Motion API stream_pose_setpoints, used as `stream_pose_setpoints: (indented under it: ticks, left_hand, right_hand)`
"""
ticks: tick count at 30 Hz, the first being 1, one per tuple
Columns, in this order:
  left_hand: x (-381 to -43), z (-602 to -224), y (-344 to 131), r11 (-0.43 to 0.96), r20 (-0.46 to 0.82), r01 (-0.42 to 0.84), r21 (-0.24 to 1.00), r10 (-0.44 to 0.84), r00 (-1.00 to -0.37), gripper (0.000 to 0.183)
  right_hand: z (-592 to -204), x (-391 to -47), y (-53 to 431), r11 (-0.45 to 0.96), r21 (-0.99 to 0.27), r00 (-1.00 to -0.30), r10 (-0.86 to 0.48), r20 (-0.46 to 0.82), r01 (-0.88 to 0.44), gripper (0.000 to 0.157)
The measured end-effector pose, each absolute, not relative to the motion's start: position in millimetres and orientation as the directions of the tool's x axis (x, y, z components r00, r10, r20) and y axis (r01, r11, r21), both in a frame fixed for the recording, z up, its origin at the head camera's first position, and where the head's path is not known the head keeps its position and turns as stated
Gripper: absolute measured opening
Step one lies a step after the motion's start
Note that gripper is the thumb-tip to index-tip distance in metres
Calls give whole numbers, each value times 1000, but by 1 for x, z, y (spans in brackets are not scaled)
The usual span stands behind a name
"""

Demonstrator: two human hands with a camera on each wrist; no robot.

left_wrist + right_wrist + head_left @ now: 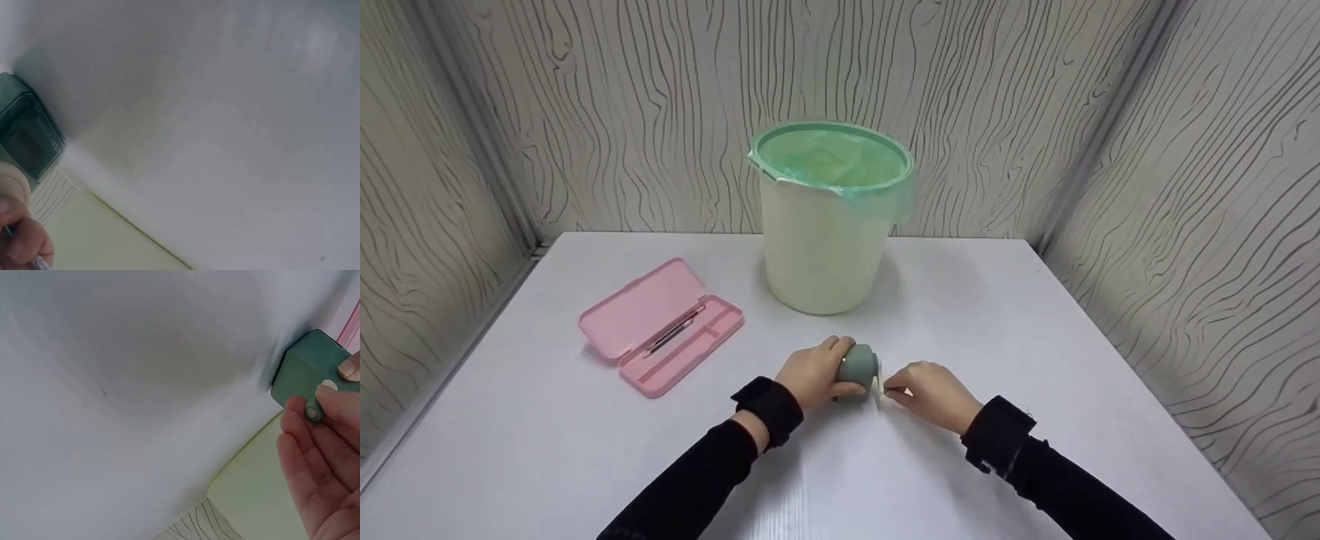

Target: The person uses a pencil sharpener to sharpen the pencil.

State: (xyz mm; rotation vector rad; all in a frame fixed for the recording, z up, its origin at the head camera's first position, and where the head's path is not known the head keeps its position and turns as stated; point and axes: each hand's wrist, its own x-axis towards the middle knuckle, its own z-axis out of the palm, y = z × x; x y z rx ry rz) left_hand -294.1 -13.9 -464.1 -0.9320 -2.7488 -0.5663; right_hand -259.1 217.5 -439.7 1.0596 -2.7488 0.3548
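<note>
A green hand-crank pencil sharpener (pixel 856 364) sits on the white table, with a dark see-through drawer (pixel 35 132) on its side in the left wrist view. My left hand (pixel 815 375) grips its body from the left, fingers over the top and thumb along the near side. Between the fingers (pixel 28 239) in the left wrist view, a slim grey-tipped end sticks out below a pale round collar. My right hand (pixel 934 394) pinches the small crank knob (pixel 313 410) on the sharpener's right side; its lower fingers extend loosely in the right wrist view.
An open pink pencil case (pixel 660 330) lies at the left, with slim pencils (pixel 669 337) inside. Beyond the hands stands a pale bin (pixel 825 247) lined with a green bag. Patterned wall panels (pixel 645 112) enclose the table's back and sides.
</note>
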Motion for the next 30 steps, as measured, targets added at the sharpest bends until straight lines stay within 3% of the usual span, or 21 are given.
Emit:
stream_pose_setpoints:
  ticks: [9,18,30]
  left_hand:
    - [-294,-466,-14,728,277,616,302,551,-787,63]
    - [-295,-463,-15,728,258,615,303,558,-789,62]
    - [-297,-461,-15,717,246,620,319,569,-785,64]
  right_hand:
    - [-428,-255,221,684,-181,-704,-656,272,-707,8]
    - [-412,-263,220,703,-245,-742,-601,297,-667,11]
    - [-408,-293,210,785,-187,-785,-507,355,-591,10]
